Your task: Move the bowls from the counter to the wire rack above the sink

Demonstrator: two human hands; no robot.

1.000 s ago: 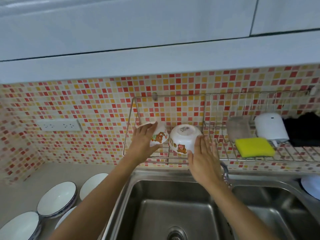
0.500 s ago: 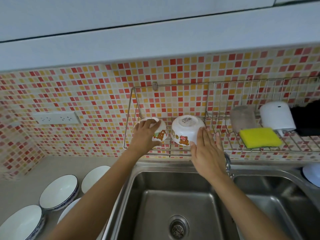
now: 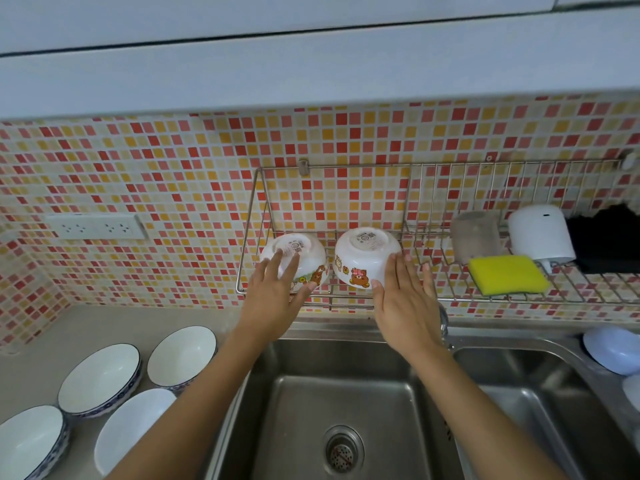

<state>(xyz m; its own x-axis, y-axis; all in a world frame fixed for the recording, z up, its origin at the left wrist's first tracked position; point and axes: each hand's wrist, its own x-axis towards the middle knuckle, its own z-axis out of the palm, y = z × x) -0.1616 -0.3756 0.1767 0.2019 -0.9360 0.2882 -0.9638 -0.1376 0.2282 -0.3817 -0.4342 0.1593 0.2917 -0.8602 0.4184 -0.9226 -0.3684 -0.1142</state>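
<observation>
Single head-worn wide-angle view, forward and down; close over sink (image 3: 341, 393) and wire rack (image 3: 450, 299).

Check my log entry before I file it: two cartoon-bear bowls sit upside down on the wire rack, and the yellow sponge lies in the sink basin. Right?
Not quite. The head view shows the yellow sponge lying on the wire rack, to the right of the bowls, not in the sink. The rest holds: both bear bowls sit upside down on the rack.

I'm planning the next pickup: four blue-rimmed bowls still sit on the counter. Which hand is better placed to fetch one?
Left, probably. The left hand is nearer the blue-rimmed bowls, which lie on the counter left of the sink. The right hand would have to cross over.
</observation>
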